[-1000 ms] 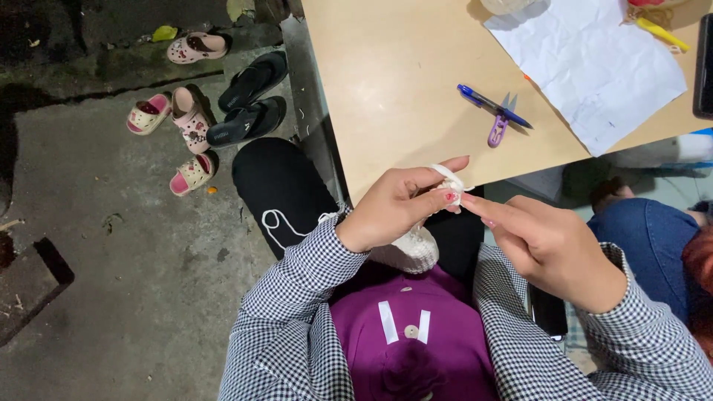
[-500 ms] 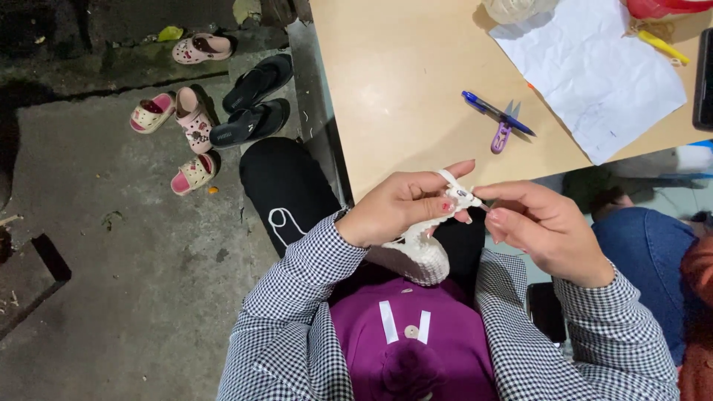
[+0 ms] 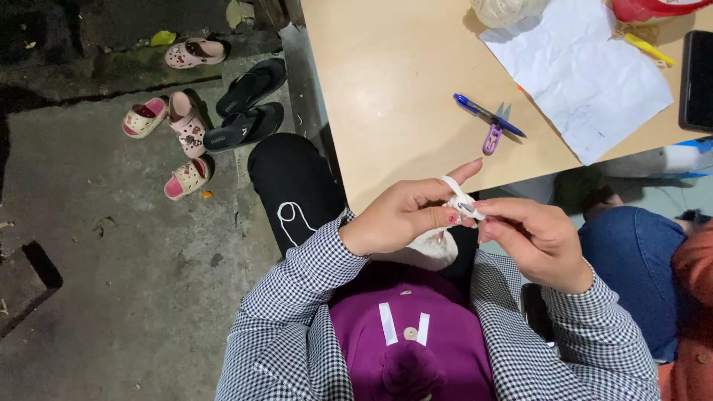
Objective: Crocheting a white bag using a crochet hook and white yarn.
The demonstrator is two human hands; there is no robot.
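The two hands have drawn together since a second ago: then the right hand sat a little apart from the left hand, and now its fingertips press right up against the left's, meeting over the lap just off the near edge of the table. The white yarn is pinched between them, a strand looped over the left forefinger, which points up toward the table, while the left thumb and other fingers close around the small white knitted piece that hangs below the hands, against the dark trousers. The right thumb and forefinger are closed on the strand at the same spot; whether a hook or needle is in there I cannot tell, it is too small to see. The closing of that gap suggests to me that a stitch or loop is being worked right now rather than the yarn merely being drawn out. On the table, untouched and well apart from the hands, lie a blue pen, small purple snips just beside it, and a sheet of white paper. Sandals sit on the concrete floor to the left.
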